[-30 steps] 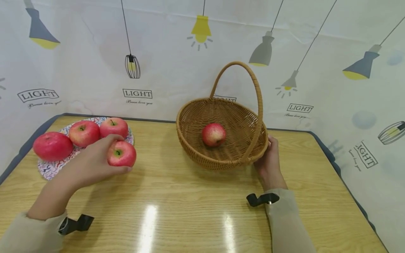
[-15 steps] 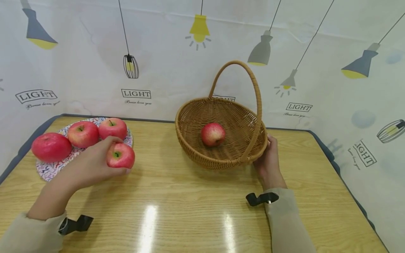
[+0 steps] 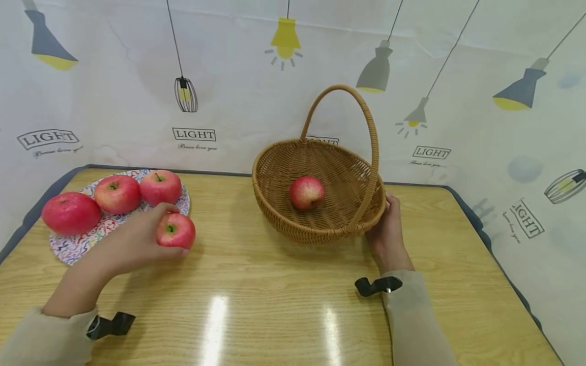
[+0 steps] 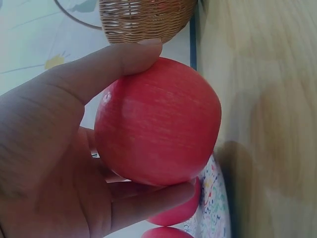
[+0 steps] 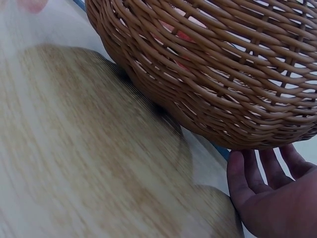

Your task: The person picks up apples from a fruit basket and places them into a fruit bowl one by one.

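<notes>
My left hand [image 3: 133,241] grips a red apple [image 3: 176,232] between thumb and fingers at the right edge of a patterned plate [image 3: 68,247]. In the left wrist view the apple [image 4: 158,124] is held a little off the wooden table, its shadow beside it. On the plate sit a dark red apple [image 3: 71,213] and two lighter ones, an apple [image 3: 117,194] and another apple [image 3: 160,187]. My right hand [image 3: 388,234] rests against the right side of a wicker basket [image 3: 293,234], its fingertips touching the weave [image 5: 223,114]. Inside the basket lies one apple [image 3: 307,193].
The tall basket handle [image 3: 374,147] arches over the basket's right half. A printed cloth [image 3: 238,76] with lamp drawings stands behind the wooden table [image 3: 274,295]. Each sleeve carries a black strap mount, such as the right mount [image 3: 377,286].
The left hand has sunk slightly with the apple. The right hand and basket keep their places; the whole view has shifted a little.
</notes>
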Demonstrator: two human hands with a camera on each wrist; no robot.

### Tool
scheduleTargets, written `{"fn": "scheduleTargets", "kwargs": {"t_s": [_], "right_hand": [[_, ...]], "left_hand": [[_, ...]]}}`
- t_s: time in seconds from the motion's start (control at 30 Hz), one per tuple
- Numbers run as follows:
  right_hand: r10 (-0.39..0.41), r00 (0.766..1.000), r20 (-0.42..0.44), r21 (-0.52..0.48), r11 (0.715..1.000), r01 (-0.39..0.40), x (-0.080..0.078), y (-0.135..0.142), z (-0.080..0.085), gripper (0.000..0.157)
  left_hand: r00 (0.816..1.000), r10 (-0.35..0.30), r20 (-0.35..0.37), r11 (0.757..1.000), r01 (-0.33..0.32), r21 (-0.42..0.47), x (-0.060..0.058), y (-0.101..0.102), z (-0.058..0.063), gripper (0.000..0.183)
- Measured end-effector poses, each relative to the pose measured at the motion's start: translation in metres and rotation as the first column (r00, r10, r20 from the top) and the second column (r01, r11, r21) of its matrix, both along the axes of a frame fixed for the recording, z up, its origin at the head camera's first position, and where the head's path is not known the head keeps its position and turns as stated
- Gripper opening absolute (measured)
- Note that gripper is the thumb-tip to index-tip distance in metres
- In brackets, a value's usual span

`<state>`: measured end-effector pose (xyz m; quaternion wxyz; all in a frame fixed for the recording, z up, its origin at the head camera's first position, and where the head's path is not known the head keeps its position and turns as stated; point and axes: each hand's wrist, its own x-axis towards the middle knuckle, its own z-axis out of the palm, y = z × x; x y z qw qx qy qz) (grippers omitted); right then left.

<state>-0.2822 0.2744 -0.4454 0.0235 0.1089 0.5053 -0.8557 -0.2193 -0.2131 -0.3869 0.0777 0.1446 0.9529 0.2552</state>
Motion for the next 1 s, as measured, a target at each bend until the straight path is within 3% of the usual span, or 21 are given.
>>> {"fn": "scheduleTargets", "kwargs": {"t_s": [0.53,0.77,1.0], "right_hand": [[-0.009,1.000,-0.003,0.004,1.000,0.009,0.000,-0.001,0.000,0.057],[-0.027,1.000,-0.015,0.005,1.000,0.027,-0.001,-0.004,0.003,0.051],[-0.025,0.998,-0.054,0.027,0.999,0.027,-0.001,-0.011,0.005,0.062]], "left_hand": [[0.997,-0.077,-0.011,0.997,0.077,0.030,-0.001,0.008,-0.009,0.073],[0.997,-0.076,-0.005,0.997,0.076,0.034,-0.001,0.007,-0.011,0.074],[0.997,-0.071,0.001,0.997,0.071,0.033,-0.002,0.005,-0.012,0.073]]}}
